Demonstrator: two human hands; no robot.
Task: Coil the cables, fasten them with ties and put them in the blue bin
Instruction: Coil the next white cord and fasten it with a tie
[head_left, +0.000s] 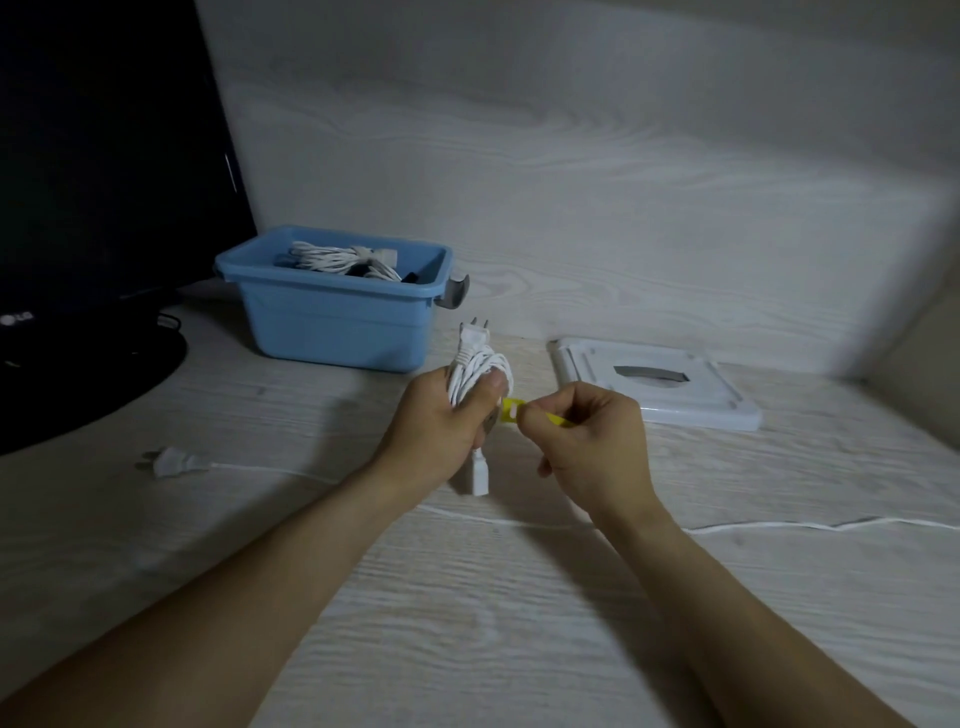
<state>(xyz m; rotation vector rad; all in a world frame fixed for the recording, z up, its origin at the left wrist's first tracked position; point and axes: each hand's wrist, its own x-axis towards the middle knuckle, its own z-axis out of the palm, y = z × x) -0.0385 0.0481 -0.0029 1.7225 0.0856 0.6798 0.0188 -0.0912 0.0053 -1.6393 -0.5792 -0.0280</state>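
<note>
I take the pale-blue plastic bin (337, 312) as my landmark. Just in front of its right corner, my left hand (441, 415) is clenched around a coiled white power cable (480, 371), its 2-prong plug (475, 335) sticking up toward the bin and the other connector (478, 475) hanging below my palm. To the right of the coil, my right hand (592, 431) pinches a yellow strip tie (519, 413) between thumb and fingertips, the tie's slotted end touching the coil.

As I judge it, the step in hand is fastening this coil. To do it well I should keep the left grip firm so the loops do not spring apart, lead the tie around the middle of the bundle, thread its tail through the slot and pull snug without crushing the cord. The bin is close, so the drop afterwards needs only a short reach.

At least 1 bundled white cable (337, 257) already lies in the bin; I cannot count what sits beneath it. A second loose white cable (519, 519) runs across the wooden tabletop (467, 623) nearer me than the bin, its plug (174, 461) lying in front of the bin's left side and its far end cut off at the right edge. Whether the tie already circles the coil is hidden behind my left fingers. A white bin lid (654, 384) lies right of the bin; a black monitor (104, 208) stands at its left.
</note>
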